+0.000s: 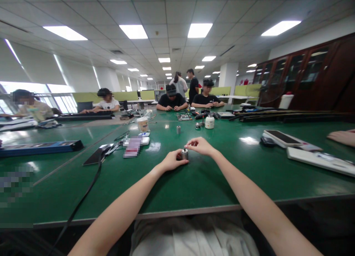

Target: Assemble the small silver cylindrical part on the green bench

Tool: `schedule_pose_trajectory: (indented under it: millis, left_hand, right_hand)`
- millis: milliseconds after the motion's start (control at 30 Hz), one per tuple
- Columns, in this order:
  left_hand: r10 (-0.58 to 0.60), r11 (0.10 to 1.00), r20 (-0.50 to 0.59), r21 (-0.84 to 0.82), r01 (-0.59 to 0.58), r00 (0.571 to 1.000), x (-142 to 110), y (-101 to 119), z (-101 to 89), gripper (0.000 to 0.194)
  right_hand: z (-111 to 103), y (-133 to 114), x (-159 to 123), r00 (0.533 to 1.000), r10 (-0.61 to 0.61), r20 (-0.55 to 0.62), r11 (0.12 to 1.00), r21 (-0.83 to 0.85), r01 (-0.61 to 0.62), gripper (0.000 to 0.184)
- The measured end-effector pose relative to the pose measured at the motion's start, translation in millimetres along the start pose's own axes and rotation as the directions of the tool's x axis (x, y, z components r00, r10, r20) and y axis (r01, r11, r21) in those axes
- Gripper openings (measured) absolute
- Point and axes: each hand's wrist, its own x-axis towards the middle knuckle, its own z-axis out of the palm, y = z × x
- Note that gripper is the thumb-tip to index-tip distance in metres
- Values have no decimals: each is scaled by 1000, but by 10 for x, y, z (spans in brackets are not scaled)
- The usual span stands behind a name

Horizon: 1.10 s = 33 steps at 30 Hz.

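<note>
On the green table (pixel 155 189) a small grey metal cylinder (pixel 184 154) stands upright with a dark tip at its top. My left hand (pixel 172 161) wraps round its left side, thumb in front and fingers behind. Just above and to the right, my right hand (pixel 201 146) has thumb and forefinger pinched together near the cylinder's top. Whatever lies between those fingertips, if anything, is too small to make out. Farther off, beyond both hands, a second small metal cylinder (pixel 178 129) stands by itself.
A white jar (pixel 209 121) and a paper cup (pixel 143 124) stand farther back. Left lie a pink-and-white packet (pixel 133 146) and a black strap (pixel 91 185). A phone (pixel 283 137) and a white slab (pixel 318 160) lie right, near another person's hand (pixel 342 137). Several people sit around the table.
</note>
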Motion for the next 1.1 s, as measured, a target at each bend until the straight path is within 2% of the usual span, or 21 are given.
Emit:
schedule_pose_trajectory:
  millis: [100,233,367,500,600,700,767,833,900,1000,1100]
  left_hand:
    - [-7,1000,-1,3,7,1000,-5,22,-5,44]
    - [5,1000,-5,4,-5,1000,2,12,0,49]
    - [16,1000,-7,7,-16,1000,17,-24,14,52]
    - [20,1000,-3,0,-20,1000,18,-38,19,53]
    - [6,1000,-3,3,-6,1000,8,-17,11,49]
    - [-6,1000,-2,4,6,1000,-3,23,-2,44]
    - [-8,1000,3,-5,8,1000,-8,46,-10,43]
    - [-9,1000,8,-14,9,1000,-9,61,-14,44]
    - [-17,1000,12,-18,17,1000,-9,67,-15,45]
    - [-26,999,11,-19,26,1000,-8,64,-13,45]
    - [-24,999,11,-21,24,1000,-9,58,-12,46]
  right_hand:
    - [-17,54,7,999,17,-28,1000,8,-17,41]
    - [12,64,-7,997,-22,67,1000,20,20,42]
    - [54,25,-24,996,-25,87,999,22,23,44]
    - [87,-17,-22,997,-39,69,999,35,36,41]
    - [82,-11,5,999,-42,-10,997,64,43,41]
    - [46,101,35,993,-27,-112,998,53,33,43]
    - [25,248,39,991,2,-137,1000,-7,-3,42]
    - [19,423,26,993,53,-108,993,-102,-64,37]
    - [27,580,6,995,101,-25,976,-193,-104,33]
    - [38,713,-10,990,137,32,968,-216,-127,32]
    - [28,723,-6,989,142,34,971,-201,-133,35]
